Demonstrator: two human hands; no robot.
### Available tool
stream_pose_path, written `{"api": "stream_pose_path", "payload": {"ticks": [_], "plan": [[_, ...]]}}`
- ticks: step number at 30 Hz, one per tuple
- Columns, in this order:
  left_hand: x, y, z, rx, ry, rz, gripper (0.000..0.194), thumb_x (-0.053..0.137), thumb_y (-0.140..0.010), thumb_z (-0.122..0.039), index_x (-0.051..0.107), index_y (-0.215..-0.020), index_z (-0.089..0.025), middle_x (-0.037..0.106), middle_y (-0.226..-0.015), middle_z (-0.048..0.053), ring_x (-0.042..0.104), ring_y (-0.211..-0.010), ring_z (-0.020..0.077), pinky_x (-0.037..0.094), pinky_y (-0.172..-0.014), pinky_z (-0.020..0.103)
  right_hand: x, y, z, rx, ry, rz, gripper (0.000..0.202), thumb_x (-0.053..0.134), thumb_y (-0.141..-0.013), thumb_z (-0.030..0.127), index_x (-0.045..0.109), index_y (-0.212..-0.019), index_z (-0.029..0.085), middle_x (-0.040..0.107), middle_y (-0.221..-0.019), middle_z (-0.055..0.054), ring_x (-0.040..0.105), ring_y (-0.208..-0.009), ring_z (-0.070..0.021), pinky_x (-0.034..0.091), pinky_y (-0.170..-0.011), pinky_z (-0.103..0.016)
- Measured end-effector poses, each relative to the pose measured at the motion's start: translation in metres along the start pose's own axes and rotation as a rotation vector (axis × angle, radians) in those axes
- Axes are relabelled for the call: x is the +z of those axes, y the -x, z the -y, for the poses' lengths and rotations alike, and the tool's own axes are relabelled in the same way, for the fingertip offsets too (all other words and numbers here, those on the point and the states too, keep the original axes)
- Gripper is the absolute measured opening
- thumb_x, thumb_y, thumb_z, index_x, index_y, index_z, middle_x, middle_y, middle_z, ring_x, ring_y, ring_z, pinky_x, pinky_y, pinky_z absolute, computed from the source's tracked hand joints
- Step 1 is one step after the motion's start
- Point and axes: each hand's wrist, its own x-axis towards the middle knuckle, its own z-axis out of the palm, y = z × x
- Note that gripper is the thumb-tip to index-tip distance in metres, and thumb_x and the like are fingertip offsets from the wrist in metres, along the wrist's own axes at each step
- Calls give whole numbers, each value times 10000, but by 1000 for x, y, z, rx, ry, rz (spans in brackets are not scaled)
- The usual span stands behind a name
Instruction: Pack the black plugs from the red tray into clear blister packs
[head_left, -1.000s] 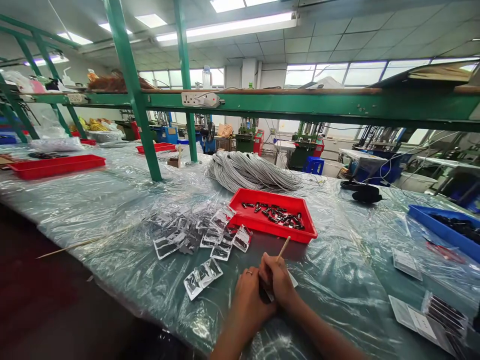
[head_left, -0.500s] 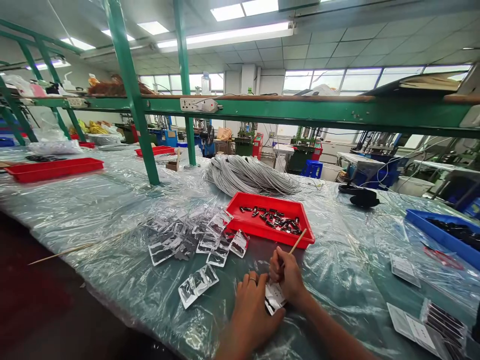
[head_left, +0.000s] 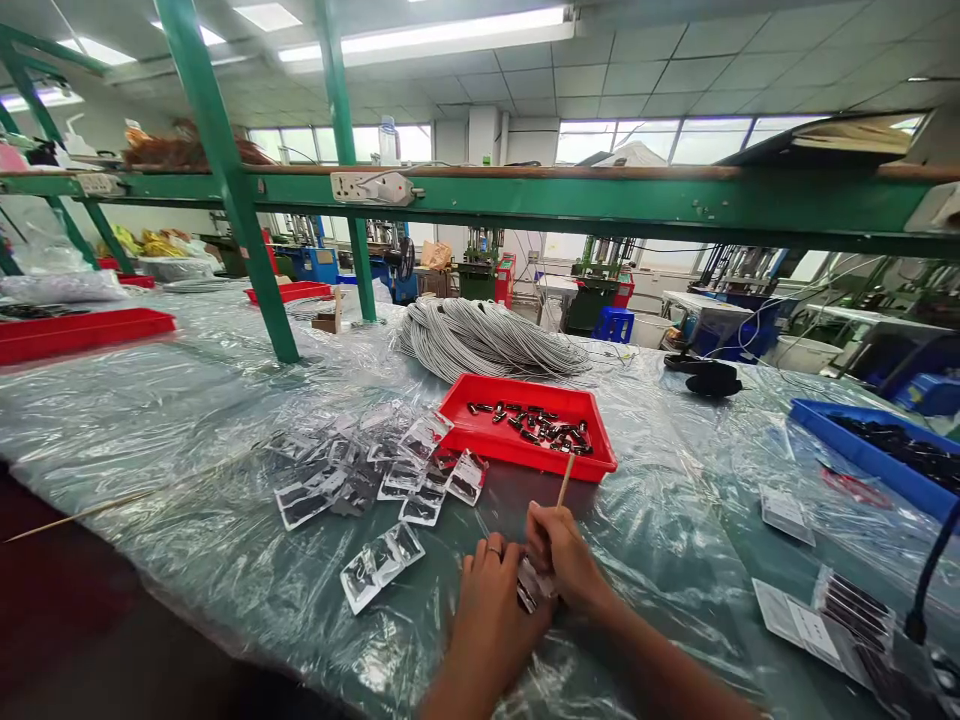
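Observation:
My right hand (head_left: 566,560) is closed around a thin wooden stick (head_left: 566,482), which points up and away from me. Under and between my hands lies a small shiny plastic bag (head_left: 529,586), partly covered by fingers. My left hand (head_left: 491,605), with a ring on one finger, presses and grips this bag from the left, its fingers bent. The stick's lower end is hidden in my right fist. Left of my hands, a strip of small filled bags (head_left: 382,567) lies flat, and beyond it spreads a pile of similar bags (head_left: 360,460).
A red tray (head_left: 491,448) of small black parts stands ahead, before a grey cable coil (head_left: 480,340). On the right are a blue tray (head_left: 870,460), flat packets (head_left: 810,625) and a black cable (head_left: 930,570). A green post (head_left: 255,250) rises at left.
The view has turned slightly, shifting the table leftward in it. The stick stands more upright. My hands are closer together, and my left thumb has drawn in at the bag.

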Motion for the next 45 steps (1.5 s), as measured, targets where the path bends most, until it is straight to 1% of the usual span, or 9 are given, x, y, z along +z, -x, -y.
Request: {"api": "stream_pose_path", "payload": {"ticks": [5, 11, 20, 27, 31, 34, 39, 42, 45], "plan": [[2, 1, 0, -22, -6, 17, 384, 631, -740, -405, 642, -1066, -202, 594, -1147, 111, 501, -1127, 324, 343, -969, 459, -12, 14, 5, 100, 33, 111, 524, 559, -859, 520, 390, -475, 206, 234, -398, 91, 197, -340, -58, 118, -365, -230], [3, 5, 3, 16, 51, -25, 418, 666, -697, -359, 635, -1090, -220, 599, -1114, 89, 508, -1098, 300, 338, -955, 431, -25, -17, 15, -18, -203, -62, 526, 678, -731, 554, 362, -493, 206, 240, -424, 105, 152, -351, -38, 105, -365, -216], [-4, 5, -2, -1, 10, 21, 429, 665, -697, -352, 636, -1097, -201, 594, -1145, 104, 497, -1121, 312, 336, -963, 429, -17, -29, 5, -89, -208, -81, 527, 665, -730, 556, 352, -493, 205, 261, -418, 99, 164, -353, -37, 113, -363, -206], [1, 3, 1, -20, 23, 14, 419, 681, -701, -380, 652, -1088, -223, 594, -1173, 96, 493, -1151, 307, 324, -989, 427, -31, 1, -2, 16, -97, -5, 538, 643, -785, 568, 399, -473, 203, 237, -385, 97, 193, -320, -48, 106, -347, -217], [-1, 5, -1, 10, 46, 29, 442, 698, -681, -397, 658, -1092, -240, 604, -1163, 93, 501, -1136, 318, 324, -986, 449, -41, 18, 13, 57, -82, -6, 542, 579, -805, 603, 348, -503, 217, 201, -431, 102, 169, -359, -56, 152, -382, -226], [-4, 6, 1, 10, 74, 16, 415, 679, -676, -372, 659, -1055, -204, 618, -1142, 113, 509, -1130, 334, 331, -987, 462, -60, 20, 36, 72, 184, -53, 489, 503, -815, 628, 365, -574, 226, 237, -482, 90, 220, -403, -87, 202, -415, -237], [5, 1, 21, 9, 334, -125, 461, 622, -665, -325, 614, -1100, -176, 681, -1063, 109, 613, -990, 302, 449, -875, 387, -111, 37, 48, -3, 1155, -87, 288, 543, -807, 490, 542, -722, 215, 577, -667, -25, 527, -623, -202, 411, -615, -321], [17, -9, 34, 41, 505, -256, 556, 637, -642, -387, 585, -1163, -201, 709, -1046, 94, 656, -922, 294, 495, -828, 367, -114, 41, 40, -154, 1241, -141, 298, 504, -862, 440, 637, -986, 203, 640, -1042, -114, 604, -951, -273, 455, -863, -391], [21, -23, 34, 105, 631, -326, 566, 658, -632, -422, 578, -1158, -228, 714, -1051, 86, 669, -930, 291, 513, -836, 361, -84, 28, 44, -321, 1122, -147, 368, 435, -936, 445, 614, -1140, 197, 594, -1209, -122, 550, -1130, -266, 410, -975, -372]]}}
